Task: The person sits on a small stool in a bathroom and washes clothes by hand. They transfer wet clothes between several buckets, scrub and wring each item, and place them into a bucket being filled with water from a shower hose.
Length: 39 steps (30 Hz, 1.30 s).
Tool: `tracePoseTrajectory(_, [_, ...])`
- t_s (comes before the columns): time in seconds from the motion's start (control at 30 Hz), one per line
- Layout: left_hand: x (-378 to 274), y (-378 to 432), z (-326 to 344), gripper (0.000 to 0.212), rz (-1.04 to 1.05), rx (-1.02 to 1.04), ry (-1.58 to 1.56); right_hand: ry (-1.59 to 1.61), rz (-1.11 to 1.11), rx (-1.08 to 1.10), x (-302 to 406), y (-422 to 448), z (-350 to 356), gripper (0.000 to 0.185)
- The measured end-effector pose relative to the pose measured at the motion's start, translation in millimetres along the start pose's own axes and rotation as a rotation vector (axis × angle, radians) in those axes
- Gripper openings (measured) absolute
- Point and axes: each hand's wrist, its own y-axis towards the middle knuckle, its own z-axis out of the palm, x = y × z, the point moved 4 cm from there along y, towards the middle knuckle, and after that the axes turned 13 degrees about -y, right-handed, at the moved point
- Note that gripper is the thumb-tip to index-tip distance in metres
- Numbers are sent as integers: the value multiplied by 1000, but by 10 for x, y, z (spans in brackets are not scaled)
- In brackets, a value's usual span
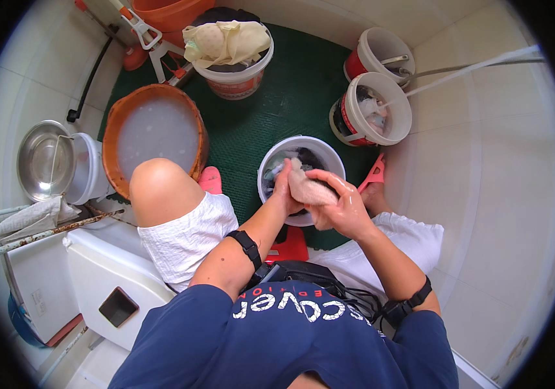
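Both hands are over a white plastic bucket [264,167] that stands between the feet and holds dark and pale wet cloth. My right hand [343,206], wet and shiny, grips a bunched pale pinkish cloth [310,190]. At the cloth's other side is my left hand [284,189], pressed against it. Part of the bucket's contents is hidden by the hands. Beyond them, at the right, a second bucket [403,119] holds cloth in water, with a stream of water running into it.
An orange basin [112,146] of cloudy water stands at the left, beside a steel bowl [39,160]. Farther back are a bucket [238,87] heaped with cloth and a bucket [365,48] by the wall. A rusty rail [63,235] juts in at the left. Green matting [297,92] covers the floor.
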Motion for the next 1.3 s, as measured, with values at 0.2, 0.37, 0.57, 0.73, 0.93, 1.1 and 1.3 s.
tracePoseTrajectory(0.2, [43,122,123,65,12,35,128,-180,79,-87,-174,-66,134,52])
tracePoseTrajectory(0.37, [18,105,103,53,45,24,96,-414,-10,-270,-489,-24,484,51])
tracePoseTrajectory(0.57, [57,122,3,39,143,-86,92,-647,-117,-394,-682,126,583,45])
tracePoseTrajectory(0.73, [-12,180,-185,29,297,-246,251,-609,-105,-287,-826,403,354,40])
tracePoseTrajectory(0.93, [-428,125,-643,58,535,-845,1036,-643,7,-150,-1235,473,299,36])
tracePoseTrajectory(1.1, [-420,70,-576,75,882,-751,1353,-903,-65,205,-1594,313,784,47])
tracePoseTrajectory(1.3, [-352,60,-689,64,115,-663,955,-939,126,574,-1984,431,1270,57])
